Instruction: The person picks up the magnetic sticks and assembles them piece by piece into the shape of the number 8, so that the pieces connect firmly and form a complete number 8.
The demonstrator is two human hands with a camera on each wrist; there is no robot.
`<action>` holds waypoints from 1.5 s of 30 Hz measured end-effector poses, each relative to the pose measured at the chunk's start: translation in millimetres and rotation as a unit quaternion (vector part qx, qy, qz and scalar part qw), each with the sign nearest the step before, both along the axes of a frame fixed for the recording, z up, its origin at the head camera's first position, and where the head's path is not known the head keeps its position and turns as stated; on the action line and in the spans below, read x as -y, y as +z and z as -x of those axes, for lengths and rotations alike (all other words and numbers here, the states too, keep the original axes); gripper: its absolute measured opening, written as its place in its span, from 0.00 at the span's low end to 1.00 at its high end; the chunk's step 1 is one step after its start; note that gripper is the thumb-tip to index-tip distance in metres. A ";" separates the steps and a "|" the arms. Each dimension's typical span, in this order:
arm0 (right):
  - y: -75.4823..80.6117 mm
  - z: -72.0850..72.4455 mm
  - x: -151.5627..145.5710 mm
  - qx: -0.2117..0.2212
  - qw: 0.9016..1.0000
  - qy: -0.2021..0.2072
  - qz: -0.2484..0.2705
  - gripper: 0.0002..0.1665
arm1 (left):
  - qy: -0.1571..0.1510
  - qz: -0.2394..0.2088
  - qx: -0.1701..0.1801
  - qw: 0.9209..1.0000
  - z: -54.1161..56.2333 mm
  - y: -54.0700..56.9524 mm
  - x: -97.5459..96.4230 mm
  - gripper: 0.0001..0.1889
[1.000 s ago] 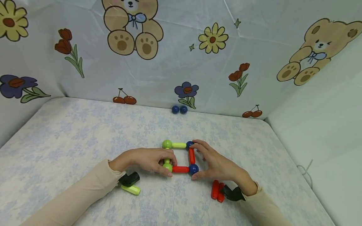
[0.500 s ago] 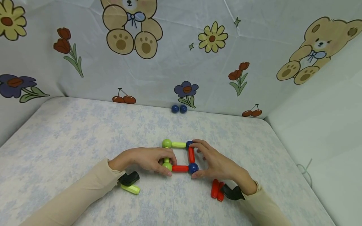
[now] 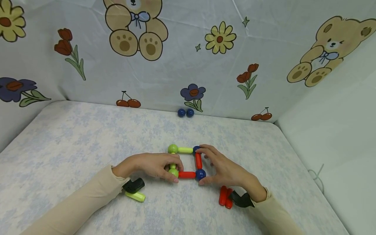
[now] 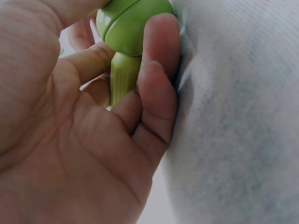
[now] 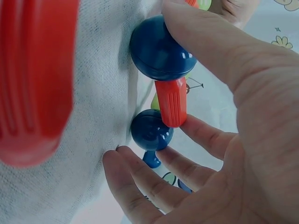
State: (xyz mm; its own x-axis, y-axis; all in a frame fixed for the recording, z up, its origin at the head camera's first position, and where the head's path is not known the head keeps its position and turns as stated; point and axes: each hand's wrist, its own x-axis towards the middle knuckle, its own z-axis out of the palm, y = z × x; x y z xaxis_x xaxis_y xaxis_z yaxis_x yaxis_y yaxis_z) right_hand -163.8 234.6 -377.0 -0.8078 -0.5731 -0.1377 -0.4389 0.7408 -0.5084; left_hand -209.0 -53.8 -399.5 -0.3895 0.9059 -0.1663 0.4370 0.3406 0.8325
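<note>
A square of magnetic rods and balls lies on the table in the head view. Two green balls [image 3: 173,148] mark its left corners, two blue balls [image 3: 200,174] its right ones. Yellow-green rods [image 3: 185,150] form the far and left sides; red rods [image 3: 187,175] form the near and right sides. My left hand [image 3: 157,165] curls round the left side, its fingers about the yellow-green rod [image 4: 123,79] and green ball [image 4: 135,25]. My right hand [image 3: 224,168] spans the right side, thumb at the near blue ball [image 5: 161,49], fingertips at the far one [image 5: 152,129].
Two loose blue balls [image 3: 186,113] sit at the table's back edge by the printed cloth. A loose yellow-green rod [image 3: 135,196] lies below my left wrist. Two loose red rods [image 3: 225,196] lie beside my right wrist. A white wall stands at the right.
Both hands keep their hold on the square. The whole head view shifts up very slightly; nothing else visibly differs.
</note>
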 end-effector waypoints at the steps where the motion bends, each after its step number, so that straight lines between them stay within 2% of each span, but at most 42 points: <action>1: 0.0 0.0 0.0 -0.001 1.000 0.000 0.000 0.55 | 0.000 0.000 0.000 1.000 0.1 -0.2 0.0 0.13; 18: 0.6 -0.9 0.6 -0.008 1.000 -0.007 -0.018 0.56 | 0.003 0.007 0.000 1.000 1.0 -0.2 -0.5 0.13; 27: 4.0 -0.1 0.0 -0.017 0.999 0.010 -0.044 0.56 | 0.005 0.006 0.000 1.000 1.2 1.1 -0.4 0.13; 37: 3.5 -0.2 -1.0 -0.005 1.000 0.005 -0.029 0.58 | 0.007 0.004 0.005 1.000 1.2 -0.5 -0.5 0.12; 42: 3.0 0.0 -1.6 -0.001 1.000 -0.004 -0.011 0.61 | 0.007 0.001 -0.005 1.000 1.6 0.7 -0.9 0.12; 45: 3.2 0.3 -1.5 0.000 1.000 -0.004 -0.007 0.59 | 0.010 0.000 -0.016 1.000 1.1 1.8 -0.9 0.13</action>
State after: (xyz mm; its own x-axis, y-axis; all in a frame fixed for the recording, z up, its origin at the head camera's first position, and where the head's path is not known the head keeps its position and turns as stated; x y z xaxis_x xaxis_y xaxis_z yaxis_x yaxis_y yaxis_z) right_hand -164.0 236.1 -373.8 -0.8127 -0.5642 -0.1457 -0.4323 0.7514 -0.4985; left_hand -210.1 -53.0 -397.8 -0.4121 0.8981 -0.1534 0.4570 0.3494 0.8179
